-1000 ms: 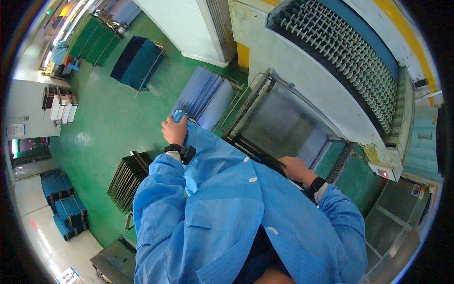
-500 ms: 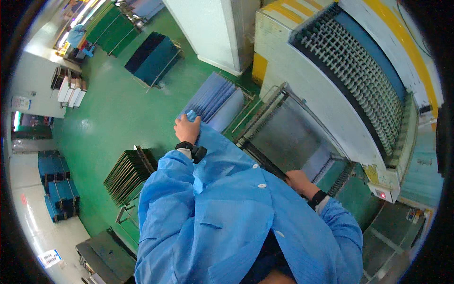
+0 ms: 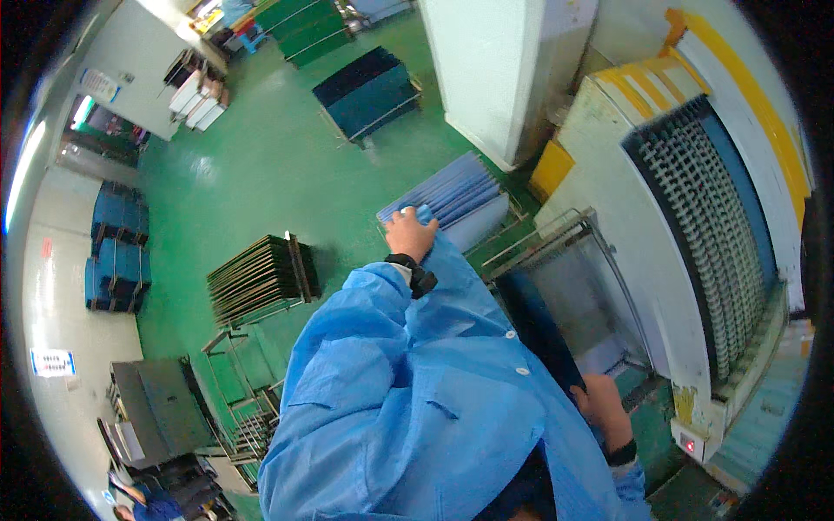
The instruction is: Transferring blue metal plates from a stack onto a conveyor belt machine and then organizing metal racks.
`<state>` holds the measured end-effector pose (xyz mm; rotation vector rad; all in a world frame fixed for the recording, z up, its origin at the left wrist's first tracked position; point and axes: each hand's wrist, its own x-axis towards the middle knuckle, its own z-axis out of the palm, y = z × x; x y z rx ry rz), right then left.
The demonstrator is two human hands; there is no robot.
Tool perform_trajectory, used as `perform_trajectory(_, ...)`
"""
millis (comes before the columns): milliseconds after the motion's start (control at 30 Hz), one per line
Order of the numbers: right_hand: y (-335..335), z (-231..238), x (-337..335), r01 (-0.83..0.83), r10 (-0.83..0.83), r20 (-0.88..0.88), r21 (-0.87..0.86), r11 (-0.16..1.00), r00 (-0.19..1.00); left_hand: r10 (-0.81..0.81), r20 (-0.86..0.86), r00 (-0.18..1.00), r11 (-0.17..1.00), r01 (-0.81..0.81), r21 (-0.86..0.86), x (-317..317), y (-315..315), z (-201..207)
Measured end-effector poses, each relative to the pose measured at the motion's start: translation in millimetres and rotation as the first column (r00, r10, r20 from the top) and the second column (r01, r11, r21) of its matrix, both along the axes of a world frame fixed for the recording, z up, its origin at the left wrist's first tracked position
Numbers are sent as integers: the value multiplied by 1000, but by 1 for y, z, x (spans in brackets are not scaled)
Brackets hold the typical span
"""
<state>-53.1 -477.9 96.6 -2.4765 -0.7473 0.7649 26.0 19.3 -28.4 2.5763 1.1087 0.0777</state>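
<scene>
My left hand point(image 3: 410, 233) is closed, fingers bent around a bunch of light blue cloth point(image 3: 424, 214) that looks like part of my coat point(image 3: 434, 347). It is just in front of a rack of pale blue sheets point(image 3: 452, 191). My right hand point(image 3: 602, 406) grips the near edge of a dark blue panel point(image 3: 534, 317), thumb on its face. That panel stands tilted between my coat and a metal rack point(image 3: 599, 252) beside the machine. My coat hides the panel's left side, so whether my left hand also touches it cannot be seen.
At right stands a large white machine point(image 3: 608, 148) with rows of rollers point(image 3: 695, 208). A rack of brown-edged boards point(image 3: 261, 282) stands left on the green floor, and a rack of dark blue panels point(image 3: 369, 91) farther off. A person point(image 3: 143, 504) shows at the lower left corner.
My view has swung left. The dark blue panel's face now shows, where before only a dark edge was visible by my right hand. Both hands keep their closed hold.
</scene>
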Motion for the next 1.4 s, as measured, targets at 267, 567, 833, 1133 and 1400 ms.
perform_trajectory(267, -27, 37, 8, 43, -44, -36, -24, 999, 998, 23, 14, 1000, 999, -23, -26, -5, -3, 7)
perform_trajectory(567, -41, 68, 8, 61, -58, 64, -41, 997, 996, 32, 12, 999, 999, -31, -39, -8, 1, 9)
perform_trajectory(833, -90, 113, 30, 663, -664, 20, 29, 748, 748, -116, 46, 992, 993, 116, -11, 4, -1, 8)
perform_trajectory(1133, -152, 96, 68, 700, -940, -309, 703, -125, 143, -29, -47, 998, 999, 30, 18, 3, 2, -3)
perform_trajectory(1400, -164, 68, 108, 604, -586, -761, 613, -510, 278, -31, -64, 997, 999, 32, 24, 4, 0, 1)
